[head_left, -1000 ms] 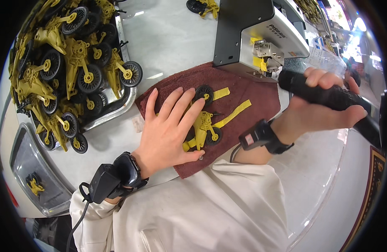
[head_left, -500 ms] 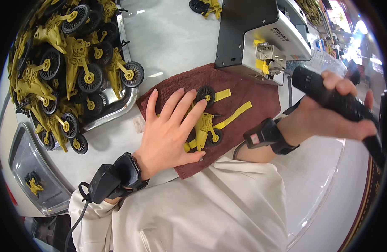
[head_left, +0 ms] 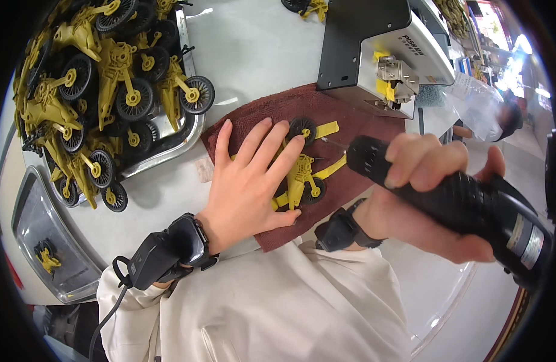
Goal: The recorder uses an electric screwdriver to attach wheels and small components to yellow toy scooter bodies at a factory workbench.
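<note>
My left hand (head_left: 246, 184) lies spread over a yellow toy motorcycle (head_left: 300, 172) with black spoked wheels, pressing it against a maroon towel (head_left: 365, 119). Part of the toy is hidden under the palm and fingers. Two yellow strips (head_left: 328, 130) stick out on its right side. My right hand (head_left: 420, 211) is wrapped around a black electric screwdriver (head_left: 369, 158), held slanted above the towel's right side. Its thin bit points left toward the toy's upper wheel; whether it touches cannot be made out.
A metal tray (head_left: 190, 142) heaped with similar toy motorcycles (head_left: 118, 69) stands at the far left. Below it, a shallow tray (head_left: 73, 256) holds one small yellow-and-black piece. A grey-and-black box machine (head_left: 380, 51) with a metal front fitting stands behind the towel. Another piece (head_left: 308, 7) lies farther back.
My right hand has brought the screwdriver left and down from the right side, close to the toy. The left hand keeps its place on the toy. The view has shifted slightly.
</note>
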{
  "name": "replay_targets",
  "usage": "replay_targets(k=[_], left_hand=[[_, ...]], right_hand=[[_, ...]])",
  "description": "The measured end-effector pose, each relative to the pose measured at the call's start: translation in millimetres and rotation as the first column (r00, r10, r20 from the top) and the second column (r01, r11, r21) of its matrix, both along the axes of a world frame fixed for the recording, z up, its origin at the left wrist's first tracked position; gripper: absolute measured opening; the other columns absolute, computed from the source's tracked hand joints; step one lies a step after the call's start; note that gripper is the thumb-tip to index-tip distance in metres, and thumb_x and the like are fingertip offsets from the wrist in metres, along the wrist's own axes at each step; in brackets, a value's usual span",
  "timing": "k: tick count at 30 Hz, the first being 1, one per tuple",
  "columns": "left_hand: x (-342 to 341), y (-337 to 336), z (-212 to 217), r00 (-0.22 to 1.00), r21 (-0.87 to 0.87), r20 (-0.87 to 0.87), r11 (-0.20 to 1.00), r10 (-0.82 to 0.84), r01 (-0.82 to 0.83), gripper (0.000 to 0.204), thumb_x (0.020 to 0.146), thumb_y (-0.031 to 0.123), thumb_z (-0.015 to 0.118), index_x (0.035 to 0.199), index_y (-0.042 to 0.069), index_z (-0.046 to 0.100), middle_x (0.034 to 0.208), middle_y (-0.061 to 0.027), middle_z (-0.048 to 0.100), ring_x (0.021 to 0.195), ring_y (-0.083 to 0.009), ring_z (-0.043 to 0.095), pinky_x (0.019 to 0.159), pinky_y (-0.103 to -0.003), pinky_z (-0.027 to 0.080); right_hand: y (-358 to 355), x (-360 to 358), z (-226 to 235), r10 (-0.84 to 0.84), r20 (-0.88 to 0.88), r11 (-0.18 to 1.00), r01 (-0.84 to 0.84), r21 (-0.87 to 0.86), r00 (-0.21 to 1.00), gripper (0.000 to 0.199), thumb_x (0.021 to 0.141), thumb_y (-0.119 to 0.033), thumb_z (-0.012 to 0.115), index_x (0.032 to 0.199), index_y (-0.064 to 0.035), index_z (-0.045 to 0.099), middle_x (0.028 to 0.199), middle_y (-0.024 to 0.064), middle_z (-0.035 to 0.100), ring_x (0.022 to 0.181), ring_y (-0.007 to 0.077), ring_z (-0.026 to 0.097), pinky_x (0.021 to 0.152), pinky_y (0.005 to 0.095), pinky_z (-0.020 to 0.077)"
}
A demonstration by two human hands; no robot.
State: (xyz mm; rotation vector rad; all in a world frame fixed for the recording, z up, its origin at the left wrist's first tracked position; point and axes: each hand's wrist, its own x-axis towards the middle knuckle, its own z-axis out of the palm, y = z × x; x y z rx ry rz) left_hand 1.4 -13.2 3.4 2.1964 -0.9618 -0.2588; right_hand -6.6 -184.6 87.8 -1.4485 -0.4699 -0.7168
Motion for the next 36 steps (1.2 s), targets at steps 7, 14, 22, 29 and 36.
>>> replay_targets(k=[7, 14, 22, 29, 36], left_hand=[[-1, 2, -3, 0.999, 0.001, -0.048, 1.000, -0.009, 0.009, 0.089, 0.048, 0.042, 0.076, 0.126, 0.011, 0.044, 0.130, -0.0109, 0.040, 0.124, -0.0302, 0.034, 0.102, -0.058, 0.015], [1, 3, -2, 0.997, 0.000, -0.071, 1.000, -0.003, 0.003, 0.090, 0.047, 0.041, 0.077, 0.126, 0.012, 0.044, 0.130, -0.0107, 0.041, 0.124, -0.0298, 0.035, 0.102, -0.058, 0.015], [4, 1, -1, 0.993, -0.020, -0.118, 1.000, -0.014, 0.012, 0.085, 0.051, 0.036, 0.076, 0.126, 0.013, 0.044, 0.130, -0.0113, 0.040, 0.123, -0.0282, 0.037, 0.102, -0.057, 0.017], [6, -1, 2, 0.995, -0.009, -0.103, 1.000, -0.016, 0.016, 0.087, 0.050, 0.038, 0.077, 0.127, 0.015, 0.044, 0.130, -0.0101, 0.041, 0.122, -0.0265, 0.038, 0.099, -0.061, 0.016], [3, 2, -1, 0.999, 0.028, -0.054, 1.000, 0.008, -0.006, 0.087, 0.050, 0.041, 0.076, 0.127, 0.015, 0.045, 0.129, -0.0103, 0.042, 0.121, -0.0271, 0.038, 0.100, -0.061, 0.015]], right_hand=[[12, 13, -17, -0.063, -0.088, 0.993, 0.072, 0.098, 0.994, 0.091, 0.076, -0.077, 0.035, 0.130, -0.0031, 0.030, 0.062, 0.0122, 0.047, 0.044, 0.0227, 0.043, 0.047, 0.0374, 0.0389], [11, 18, -30, -0.215, -0.144, 0.969, 0.229, 0.092, 0.966, 0.089, 0.076, -0.077, 0.035, 0.127, -0.0045, 0.031, 0.059, 0.0106, 0.047, 0.041, 0.0205, 0.041, 0.043, 0.0352, 0.0374], [10, 30, -34, -0.001, -0.132, 0.998, 0.008, 0.056, 0.991, 0.080, 0.079, -0.074, 0.035, 0.123, -0.0071, 0.035, 0.063, 0.0094, 0.047, 0.041, 0.0191, 0.042, 0.042, 0.0330, 0.0379], [2, 30, -34, 0.075, -0.097, 0.995, -0.081, -0.065, 0.992, 0.084, 0.076, -0.075, 0.039, 0.122, -0.0041, 0.035, 0.065, 0.0096, 0.049, 0.043, 0.0191, 0.044, 0.043, 0.0332, 0.0390], [-42, -8, 46, -0.276, 0.073, 0.958, 0.269, 0.100, 0.958, 0.080, 0.067, -0.072, 0.056, 0.108, -0.0030, 0.051, 0.066, 0.0024, 0.042, 0.054, 0.0133, 0.041, 0.057, 0.0328, 0.0377]])
